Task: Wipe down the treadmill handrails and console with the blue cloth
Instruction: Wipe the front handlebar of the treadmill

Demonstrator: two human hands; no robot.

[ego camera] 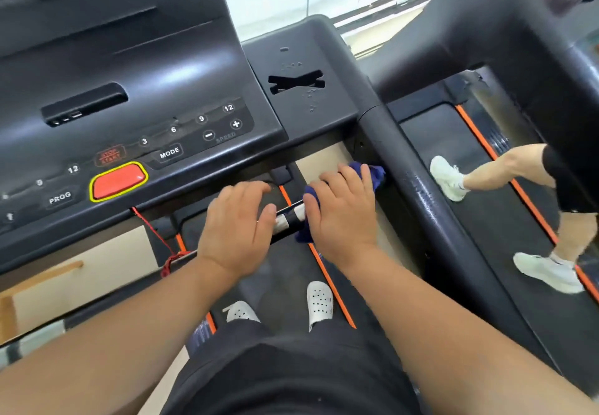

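The black treadmill console (129, 58) fills the upper left, with number keys and a red stop button (118, 181). Below it runs a short black front handrail (291, 217) with silver sensor patches. My left hand (236, 223) curls over this rail left of the patches. My right hand (343, 213) grips the blue cloth (372, 173) wrapped over the rail's right end. The cloth sticks out past my fingertips and below my palm, close to the thick right side handrail (411, 181).
A recessed tray (301, 84) sits right of the console. A red safety cord (155, 233) hangs under the stop button. My feet in white shoes (319, 301) stand on the belt. On the neighbouring treadmill another person's legs (486, 171) are mid-stride.
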